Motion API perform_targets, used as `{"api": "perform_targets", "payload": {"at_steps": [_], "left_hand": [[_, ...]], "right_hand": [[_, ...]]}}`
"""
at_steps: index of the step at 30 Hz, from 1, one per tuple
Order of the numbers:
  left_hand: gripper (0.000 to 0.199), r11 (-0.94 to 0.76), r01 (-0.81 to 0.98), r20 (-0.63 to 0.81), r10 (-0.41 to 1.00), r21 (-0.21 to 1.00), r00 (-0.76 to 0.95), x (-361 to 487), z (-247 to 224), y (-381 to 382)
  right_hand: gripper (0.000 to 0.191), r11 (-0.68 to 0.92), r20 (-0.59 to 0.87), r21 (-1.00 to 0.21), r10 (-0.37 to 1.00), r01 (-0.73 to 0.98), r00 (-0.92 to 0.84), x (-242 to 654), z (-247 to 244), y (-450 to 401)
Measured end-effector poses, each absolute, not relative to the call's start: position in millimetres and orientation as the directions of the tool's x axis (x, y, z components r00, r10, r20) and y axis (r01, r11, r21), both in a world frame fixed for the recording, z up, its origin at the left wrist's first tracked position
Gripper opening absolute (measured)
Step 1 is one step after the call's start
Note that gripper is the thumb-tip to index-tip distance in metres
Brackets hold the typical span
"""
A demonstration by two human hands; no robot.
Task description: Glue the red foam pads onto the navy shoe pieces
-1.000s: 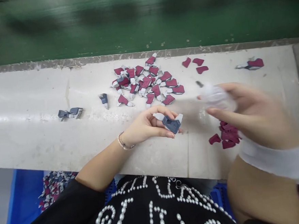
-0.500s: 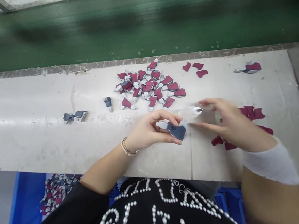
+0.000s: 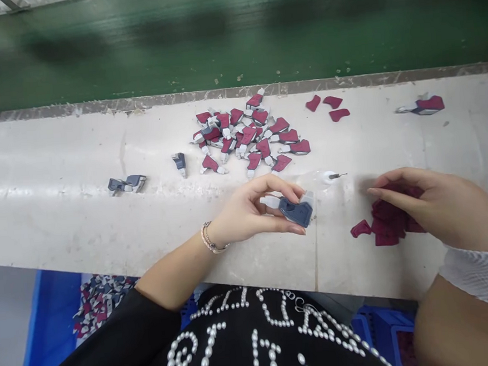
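My left hand grips a dark blue and pale grey plastic part between thumb and fingers, its blue face up. Lying just behind those fingers is a clear dropper bottle with a white cap and a thin needle tip pointing right. To the right, my right hand hovers over a heap of maroon flat pieces, thumb and forefinger closed together at the tips. Whatever may be between those fingertips is too small to make out. One maroon piece lies at the heap's left edge.
A pile of parts with maroon faces lies at mid-table. Blue-grey parts lie to the left, three loose maroon pieces behind, and one part far right. A blue bin holding many parts stands below the table.
My right hand has moved right, away from the bottle to the maroon heap, and its thumb and forefinger have closed. My left hand still holds the plastic part. The view has shifted slightly.
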State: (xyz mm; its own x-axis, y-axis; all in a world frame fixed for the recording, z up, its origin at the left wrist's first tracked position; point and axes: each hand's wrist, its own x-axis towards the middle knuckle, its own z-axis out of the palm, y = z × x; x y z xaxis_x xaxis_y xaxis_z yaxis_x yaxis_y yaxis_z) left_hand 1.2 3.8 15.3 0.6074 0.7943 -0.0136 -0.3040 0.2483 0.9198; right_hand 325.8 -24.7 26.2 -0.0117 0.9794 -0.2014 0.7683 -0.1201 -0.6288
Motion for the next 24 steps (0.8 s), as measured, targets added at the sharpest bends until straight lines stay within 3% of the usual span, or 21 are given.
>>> {"api": "perform_targets", "payload": {"at_steps": [4,6,10,15,24], "left_hand": [[0.036,0.143,-0.288,0.027,0.856,0.947,0.516,6.0,10.3,0.9],[0.034,0.019,-0.233,0.085,0.900,0.972,0.427,9.2,4.2,-0.9],[0.031,-0.232,-0.098,0.251,0.913,0.968,0.323,13.2,-8.2,-3.0],[0.032,-0.413,0.000,0.390,0.860,0.911,0.328,11.6,-9.1,-0.7],[0.025,-0.646,0.049,0.584,0.717,0.762,0.380,10.0,-1.2,4.1]], "right_hand": [[0.047,-0.368,-0.381,-0.618,0.913,0.695,0.144,299.8,46.6,-36.2],[0.049,-0.387,-0.410,-0.740,0.908,0.550,0.088,280.6,56.3,-41.9],[0.023,-0.302,-0.350,-0.903,0.930,0.305,-0.115,247.2,63.7,-47.5],[0.014,-0.137,-0.199,-0.931,0.968,0.339,-0.153,229.2,61.8,-42.5],[0.025,-0.198,-0.259,-0.905,0.958,0.377,-0.119,218.8,67.0,-35.9]]}}
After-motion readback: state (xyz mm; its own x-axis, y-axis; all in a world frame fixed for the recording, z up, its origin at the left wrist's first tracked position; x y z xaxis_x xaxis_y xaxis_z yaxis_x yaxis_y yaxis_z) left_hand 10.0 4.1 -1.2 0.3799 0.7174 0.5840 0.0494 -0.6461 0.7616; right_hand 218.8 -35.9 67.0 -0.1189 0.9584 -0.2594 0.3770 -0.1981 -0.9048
